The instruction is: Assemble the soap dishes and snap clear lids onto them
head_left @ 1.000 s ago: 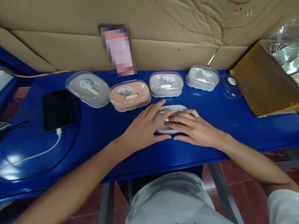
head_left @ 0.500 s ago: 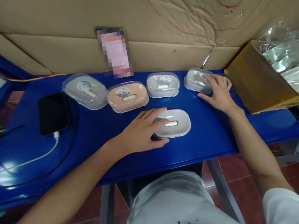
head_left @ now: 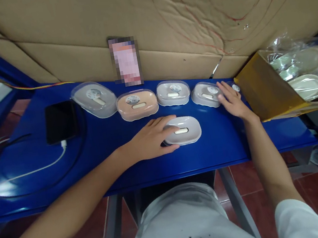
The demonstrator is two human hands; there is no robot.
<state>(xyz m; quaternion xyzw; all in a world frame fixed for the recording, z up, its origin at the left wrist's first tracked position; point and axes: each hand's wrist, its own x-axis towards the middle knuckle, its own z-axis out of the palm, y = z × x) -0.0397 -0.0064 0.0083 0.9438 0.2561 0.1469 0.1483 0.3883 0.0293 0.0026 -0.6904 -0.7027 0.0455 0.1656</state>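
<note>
My left hand (head_left: 150,138) lies flat, fingers together, on the lidless white soap dish (head_left: 183,130) at table centre; my right hand (head_left: 231,100), fingers spread, touches the clear lid (head_left: 234,88) at two o'clock (beside the rightmost lidded dish (head_left: 206,95)); cardboard box (head_left: 264,89) just beyond.

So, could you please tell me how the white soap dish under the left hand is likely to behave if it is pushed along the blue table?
The white soap dish looks like rigid moulded plastic, so probably stiff and light. Its low, wide oval base suggests it would slide on the glossy blue table rather than tip or roll.
</note>
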